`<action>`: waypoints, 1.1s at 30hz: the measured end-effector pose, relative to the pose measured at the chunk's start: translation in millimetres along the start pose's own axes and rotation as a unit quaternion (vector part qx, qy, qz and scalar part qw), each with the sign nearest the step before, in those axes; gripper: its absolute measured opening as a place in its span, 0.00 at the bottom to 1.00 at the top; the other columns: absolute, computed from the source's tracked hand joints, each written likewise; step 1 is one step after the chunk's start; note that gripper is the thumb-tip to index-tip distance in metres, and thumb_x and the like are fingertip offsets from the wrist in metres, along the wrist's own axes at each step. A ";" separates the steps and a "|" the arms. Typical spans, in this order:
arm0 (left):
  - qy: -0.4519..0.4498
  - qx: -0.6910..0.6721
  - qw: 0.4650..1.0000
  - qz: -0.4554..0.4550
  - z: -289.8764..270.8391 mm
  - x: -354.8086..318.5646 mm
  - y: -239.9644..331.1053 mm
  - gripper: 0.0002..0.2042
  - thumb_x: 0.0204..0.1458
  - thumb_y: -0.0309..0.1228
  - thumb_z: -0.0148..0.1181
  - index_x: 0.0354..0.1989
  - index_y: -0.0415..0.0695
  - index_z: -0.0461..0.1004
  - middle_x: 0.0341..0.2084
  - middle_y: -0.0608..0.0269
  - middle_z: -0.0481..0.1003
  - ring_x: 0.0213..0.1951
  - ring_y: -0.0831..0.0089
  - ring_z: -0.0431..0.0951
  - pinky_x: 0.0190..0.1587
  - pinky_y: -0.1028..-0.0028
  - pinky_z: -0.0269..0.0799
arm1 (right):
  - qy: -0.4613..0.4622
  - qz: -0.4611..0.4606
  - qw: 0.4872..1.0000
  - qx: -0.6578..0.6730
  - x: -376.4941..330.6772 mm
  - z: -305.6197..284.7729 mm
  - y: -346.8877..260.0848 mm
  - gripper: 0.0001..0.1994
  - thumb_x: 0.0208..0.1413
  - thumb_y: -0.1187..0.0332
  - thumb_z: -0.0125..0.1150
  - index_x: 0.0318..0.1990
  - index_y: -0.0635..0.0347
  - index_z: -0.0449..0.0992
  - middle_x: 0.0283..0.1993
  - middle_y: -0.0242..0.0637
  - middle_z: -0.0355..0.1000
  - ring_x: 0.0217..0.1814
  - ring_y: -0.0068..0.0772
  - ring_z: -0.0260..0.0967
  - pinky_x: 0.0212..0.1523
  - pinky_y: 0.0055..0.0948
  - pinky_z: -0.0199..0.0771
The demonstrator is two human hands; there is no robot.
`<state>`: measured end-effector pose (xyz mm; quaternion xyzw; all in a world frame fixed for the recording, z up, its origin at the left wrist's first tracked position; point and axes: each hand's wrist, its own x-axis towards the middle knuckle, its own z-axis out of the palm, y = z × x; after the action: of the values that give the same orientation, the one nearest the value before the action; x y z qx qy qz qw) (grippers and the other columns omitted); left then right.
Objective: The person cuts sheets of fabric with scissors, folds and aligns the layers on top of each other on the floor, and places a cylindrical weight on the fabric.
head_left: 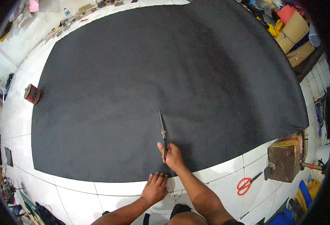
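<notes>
On the black sheet (pixel 108 82), amid open room, the right hand (pixel 172 155) is gripping scissors (pixel 162 131).
The unclenched left hand (pixel 155 189) is touching the sheet's near edge; a can (pixel 32 94) is standing at its left.

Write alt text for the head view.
A person's right hand holds black-handled scissors over a large dark sheet on a white tiled floor; the left hand rests at the sheet's near edge. Orange-handled scissors lie to the right.
</notes>
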<state>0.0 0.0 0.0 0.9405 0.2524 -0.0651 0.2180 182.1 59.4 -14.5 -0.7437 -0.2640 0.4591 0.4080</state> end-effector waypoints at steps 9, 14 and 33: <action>0.024 -0.017 1.000 -0.006 -7.5 6.3 -1.5 0.27 0.48 0.35 0.58 0.58 0.37 0.67 0.53 0.45 0.68 0.58 0.48 0.66 0.61 0.48 0.63 | 0.007 -0.005 0.998 0.065 60.4 2.8 -33.9 0.27 0.56 0.42 0.61 0.23 0.57 0.65 0.16 0.29 0.63 0.15 0.20 0.61 0.17 0.23 0.63; 0.016 -0.046 0.999 -0.003 -13.1 8.5 0.0 0.28 0.48 0.35 0.59 0.58 0.37 0.67 0.54 0.45 0.68 0.58 0.48 0.67 0.61 0.48 0.62 | 0.010 0.017 0.997 0.073 85.4 1.7 -47.9 0.27 0.55 0.42 0.61 0.21 0.57 0.65 0.15 0.31 0.64 0.15 0.24 0.62 0.17 0.28 0.63; -0.001 -0.033 0.999 0.005 -3.7 5.7 -0.2 0.29 0.52 0.39 0.57 0.61 0.38 0.65 0.56 0.46 0.66 0.59 0.50 0.67 0.60 0.47 0.63 | 0.017 -0.012 0.999 0.045 235.8 -0.9 -135.1 0.29 0.55 0.40 0.60 0.21 0.59 0.66 0.16 0.32 0.63 0.14 0.23 0.61 0.15 0.24 0.62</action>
<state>4.9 4.3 1.9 0.9339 0.2496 -0.0565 0.2496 284.0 311.3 -9.7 -0.7292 -0.2450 0.4527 0.4510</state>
